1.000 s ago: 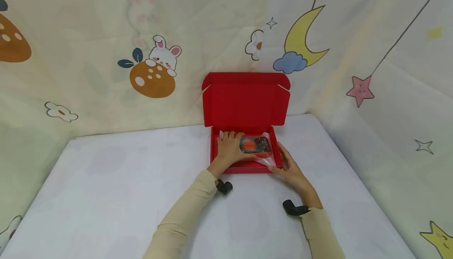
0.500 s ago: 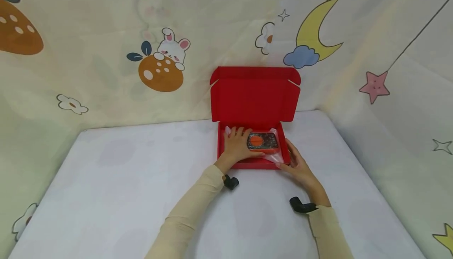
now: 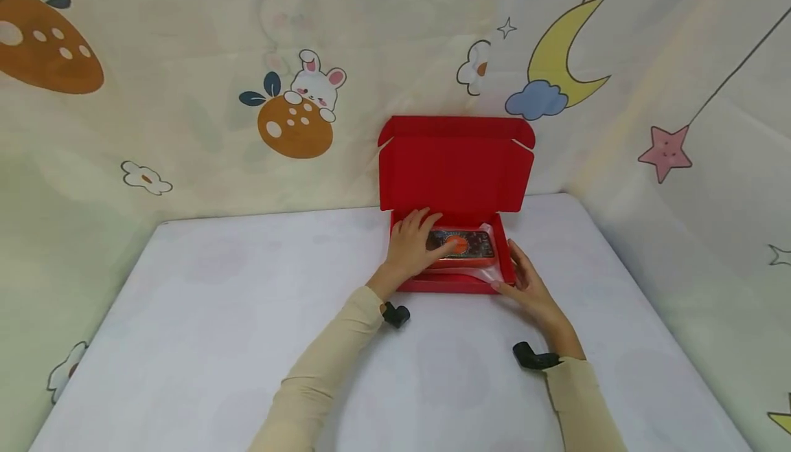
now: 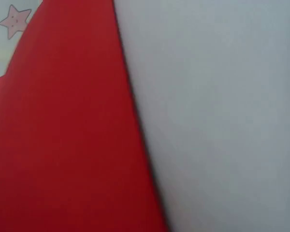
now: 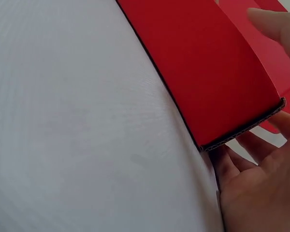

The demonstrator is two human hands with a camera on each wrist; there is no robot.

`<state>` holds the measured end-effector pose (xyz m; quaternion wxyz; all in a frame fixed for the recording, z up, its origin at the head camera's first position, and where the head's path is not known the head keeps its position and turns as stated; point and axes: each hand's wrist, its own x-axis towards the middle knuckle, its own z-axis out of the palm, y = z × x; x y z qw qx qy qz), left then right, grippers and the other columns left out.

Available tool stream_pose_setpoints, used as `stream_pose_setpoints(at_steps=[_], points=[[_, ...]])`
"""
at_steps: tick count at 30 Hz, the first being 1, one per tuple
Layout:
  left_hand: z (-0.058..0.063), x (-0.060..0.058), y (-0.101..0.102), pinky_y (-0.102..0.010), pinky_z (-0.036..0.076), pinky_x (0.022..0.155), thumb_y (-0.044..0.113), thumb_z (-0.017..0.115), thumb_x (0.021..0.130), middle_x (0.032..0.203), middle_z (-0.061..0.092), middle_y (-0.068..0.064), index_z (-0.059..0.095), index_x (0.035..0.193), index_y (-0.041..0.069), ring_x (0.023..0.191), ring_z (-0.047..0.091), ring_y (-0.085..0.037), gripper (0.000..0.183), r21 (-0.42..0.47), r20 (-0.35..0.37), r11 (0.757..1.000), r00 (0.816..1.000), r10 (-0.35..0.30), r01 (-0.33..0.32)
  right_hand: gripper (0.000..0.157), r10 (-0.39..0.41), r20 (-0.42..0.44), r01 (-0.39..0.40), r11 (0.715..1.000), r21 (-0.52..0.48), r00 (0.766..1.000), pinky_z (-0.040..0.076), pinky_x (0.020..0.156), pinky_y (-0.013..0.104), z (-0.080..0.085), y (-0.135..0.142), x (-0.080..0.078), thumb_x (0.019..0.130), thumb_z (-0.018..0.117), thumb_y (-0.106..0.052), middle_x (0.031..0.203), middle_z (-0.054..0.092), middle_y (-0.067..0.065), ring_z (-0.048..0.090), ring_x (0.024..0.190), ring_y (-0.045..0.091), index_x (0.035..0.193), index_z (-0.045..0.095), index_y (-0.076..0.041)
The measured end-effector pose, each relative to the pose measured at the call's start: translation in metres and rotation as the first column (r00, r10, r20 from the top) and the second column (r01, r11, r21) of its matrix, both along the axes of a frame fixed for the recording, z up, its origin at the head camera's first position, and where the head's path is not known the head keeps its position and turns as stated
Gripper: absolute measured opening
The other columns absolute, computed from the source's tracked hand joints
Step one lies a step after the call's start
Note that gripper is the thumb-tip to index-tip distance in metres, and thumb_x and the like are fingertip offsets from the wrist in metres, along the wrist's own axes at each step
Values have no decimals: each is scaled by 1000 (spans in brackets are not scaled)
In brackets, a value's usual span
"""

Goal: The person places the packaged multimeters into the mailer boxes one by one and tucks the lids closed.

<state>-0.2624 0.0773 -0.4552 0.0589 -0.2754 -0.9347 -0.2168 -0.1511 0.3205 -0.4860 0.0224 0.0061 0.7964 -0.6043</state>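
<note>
An orange multimeter (image 3: 476,244) with a dark face and an orange dial lies in clear plastic wrap (image 3: 493,270) inside a red cardboard box (image 3: 457,174) whose lid stands up at the back. Over the box's left part, my left hand (image 3: 410,244) has its fingers spread toward the back, the thumb reaching across the multimeter near the dial. It hides the multimeter's left end. At the box's right front corner, my right hand (image 3: 533,292) holds the box, fingers along the side wall and thumb at the front. The right wrist view shows that hand (image 5: 268,179) beside the box corner.
A white table (image 3: 204,328) carries the box near its back edge. Behind and to the right hangs a cloth (image 3: 383,40) printed with cartoon figures. Black wrist cameras (image 3: 533,357) are strapped below both hands.
My left hand has lifted slightly and shifted left and back over the box, uncovering more of the multimeter. My right hand stays at the corner. The head view has turned slightly left.
</note>
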Motion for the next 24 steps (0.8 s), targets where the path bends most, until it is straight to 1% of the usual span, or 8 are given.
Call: stream_pose_setpoints(at_steps=[4, 6, 9, 13, 15, 17, 21, 24], points=[[14, -1, -13, -52, 24, 110, 61, 50, 84, 149, 31, -3, 37, 140, 26, 139, 23, -24, 68, 76, -103, 996, 994, -28, 36, 83, -19, -30, 17, 999, -48, 999, 42, 91, 11, 7, 0, 1, 89, 62, -17, 157, 6, 7, 10, 142, 34, 150, 8, -30], [21, -2, -20, -53, 24, 110, 59, 51, 84, 149, 31, -3, 40, 139, 27, 140, 22, -24, 64, 105, -161, 993, 986, -33, 50, 81, -45, -39, 42, 996, -73, 998, 44, 86, 9, 9, -3, 4, 90, 60, -17, 157, 3, 8, 7, 142, 35, 149, 8, -33], [30, -1, -30, -55, 23, 110, 53, 56, 83, 149, 30, -3, 44, 136, 28, 140, 22, -24, 59, 156, -231, 985, 972, -32, 70, 80, -100, -37, 97, 993, -64, 994, 43, 95, 19, 11, -9, 7, 90, 60, -19, 158, 2, 6, 4, 143, 32, 148, 8, -37], [35, -3, -44, -53, 24, 110, 45, 61, 82, 151, 26, -4, 41, 138, 27, 140, 20, -26, 62, 230, -269, 971, 963, -3, 67, 82, -168, -86, 167, 986, -22, 982, 22, 113, 41, 14, -18, 4, 89, 62, -20, 158, 3, 0, 2, 144, 28, 149, 7, -32], [37, -5, -49, -53, 25, 110, 44, 61, 82, 152, 23, -4, 35, 141, 27, 141, 19, -25, 66, 273, -247, 961, 969, 26, 44, 83, -200, -104, 200, 980, -12, 974, 15, 114, 49, 20, -19, -2, 89, 62, -22, 158, 2, -1, 1, 144, 28, 150, 7, -30], [38, -9, -54, -53, 25, 109, 44, 60, 83, 152, 22, -5, 29, 144, 26, 140, 20, -23, 71, 321, -202, 947, 978, 50, 18, 85, -224, -112, 227, 974, 11, 968, 12, 114, 52, 30, -20, -10, 88, 63, -26, 158, 1, -2, 0, 144, 28, 150, 5, -29], [43, -14, -62, -54, 28, 108, 46, 58, 84, 154, 17, -5, 15, 148, 24, 138, 22, -20, 80, 398, -26, 915, 997, 78, -61, 86, -245, -137, 252, 967, 32, 960, 7, 115, 53, 58, -22, -28, 87, 63, -34, 157, -6, -8, -4, 145, 25, 149, 3, -36], [46, -16, -66, -57, 29, 107, 47, 59, 84, 153, 14, -4, 8, 149, 20, 137, 24, -22, 87, 452, 110, 885, 991, 70, -112, 90, -243, -173, 250, 968, 21, 955, 6, 114, 57, 76, -24, -44, 85, 63, -38, 155, -11, -14, -8, 144, 25, 146, -4, -45]])
